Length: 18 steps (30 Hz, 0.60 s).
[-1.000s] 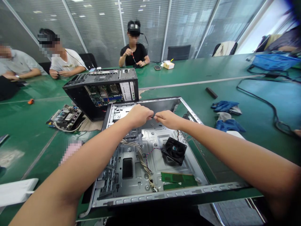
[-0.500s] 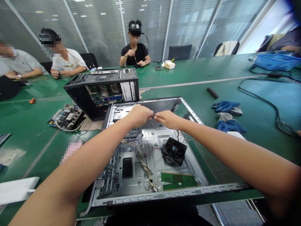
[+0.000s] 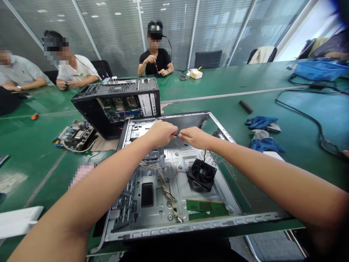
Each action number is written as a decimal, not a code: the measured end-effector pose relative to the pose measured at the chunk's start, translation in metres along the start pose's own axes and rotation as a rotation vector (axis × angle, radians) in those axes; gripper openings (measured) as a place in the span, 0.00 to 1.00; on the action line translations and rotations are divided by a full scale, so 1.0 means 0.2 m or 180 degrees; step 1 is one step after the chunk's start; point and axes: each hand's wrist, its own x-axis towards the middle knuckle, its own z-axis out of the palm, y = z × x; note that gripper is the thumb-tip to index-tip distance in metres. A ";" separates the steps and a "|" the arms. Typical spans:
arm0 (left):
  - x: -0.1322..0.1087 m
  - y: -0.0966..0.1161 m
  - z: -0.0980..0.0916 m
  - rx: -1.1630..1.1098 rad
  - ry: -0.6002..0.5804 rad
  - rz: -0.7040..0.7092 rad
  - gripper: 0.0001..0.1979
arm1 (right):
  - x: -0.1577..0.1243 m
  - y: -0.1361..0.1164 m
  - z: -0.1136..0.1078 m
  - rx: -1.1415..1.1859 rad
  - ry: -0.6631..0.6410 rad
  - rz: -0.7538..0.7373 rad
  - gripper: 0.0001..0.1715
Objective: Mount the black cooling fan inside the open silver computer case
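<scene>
My left hand (image 3: 163, 133) and my right hand (image 3: 194, 138) meet above the far part of an open computer case (image 3: 180, 160) lying on its side. Both are closed, fingertips pinched toward each other. A short, thin dark strip (image 3: 176, 135) spans the small gap between them; its kind I cannot make out. Inside the case, below my right hand, a black cooling fan (image 3: 202, 174) sits with a thin wire leading off it. Twisted beige cables (image 3: 163, 180) run across the metal floor. Green memory sticks (image 3: 207, 209) lie near the front edge.
Behind stands another computer tower (image 3: 117, 98). Left of it lies a motherboard (image 3: 77, 135). Blue work gloves (image 3: 265, 143) and a dark bar (image 3: 246, 106) lie at the right, with a black cable (image 3: 302, 114) beyond. Co-workers sit across the table, one holding a screwdriver (image 3: 155, 64).
My hands keep almost the same pinch over the case. The whole view has shifted slightly; nothing in the case has visibly moved.
</scene>
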 end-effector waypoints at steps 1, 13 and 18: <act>0.00 0.00 0.00 -0.0019 0.0021 -0.0003 0.07 | 0.00 0.00 0.00 -0.0003 0.0003 0.0006 0.18; 0.01 -0.02 0.01 -0.0116 0.0095 -0.0014 0.06 | 0.00 0.00 0.00 -0.0009 0.0009 0.0020 0.18; 0.02 -0.01 0.01 0.0036 0.0028 -0.0026 0.07 | 0.00 0.00 -0.01 -0.0040 0.0069 -0.0005 0.18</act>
